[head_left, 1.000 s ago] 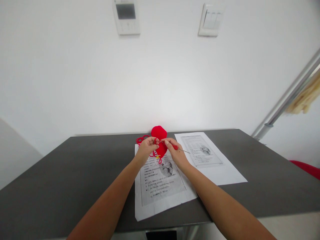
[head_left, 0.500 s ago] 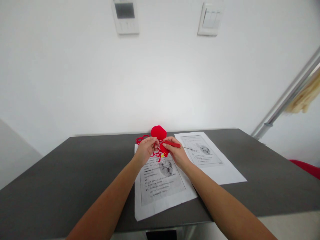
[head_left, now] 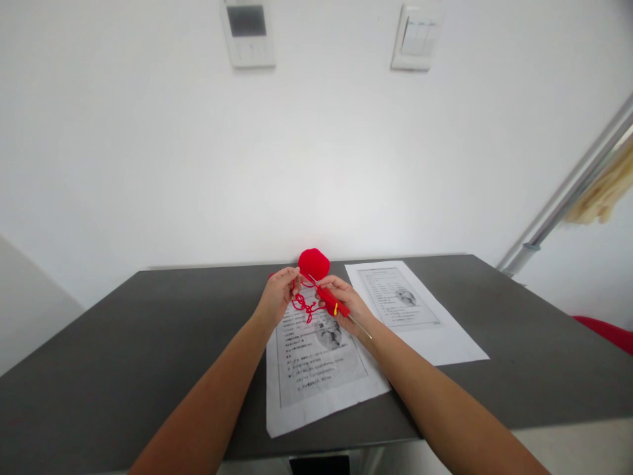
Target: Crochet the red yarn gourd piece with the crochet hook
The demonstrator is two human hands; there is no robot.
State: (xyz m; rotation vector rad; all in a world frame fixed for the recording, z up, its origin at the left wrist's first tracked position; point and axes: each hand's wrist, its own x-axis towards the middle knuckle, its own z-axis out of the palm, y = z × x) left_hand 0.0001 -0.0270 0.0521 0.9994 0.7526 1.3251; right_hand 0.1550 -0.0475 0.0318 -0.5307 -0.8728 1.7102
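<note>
My left hand (head_left: pixel 277 297) is closed in a pinch on a strand of red yarn (head_left: pixel 302 305) that loops down between both hands. My right hand (head_left: pixel 343 303) is closed round a crochet hook (head_left: pixel 330 305) with a red grip and a thin metal shaft sticking out towards me. A small red crocheted piece with a yellow marker sits against the right fingers. Just behind the hands a red ball of yarn (head_left: pixel 314 262) rests on the dark table (head_left: pixel 123 356). Both hands hover above a printed sheet (head_left: pixel 316 369).
A second printed sheet (head_left: pixel 410 310) lies to the right on the table. The white wall behind carries an intercom panel (head_left: pixel 247 33) and a light switch (head_left: pixel 414 38). A metal pole (head_left: pixel 568 191) slants at the right, with a red object (head_left: pixel 606 333) below it.
The hands have drawn slightly apart and the yarn strand now hangs in a loop between them. The hook has swung so its metal shaft points down and towards me.
</note>
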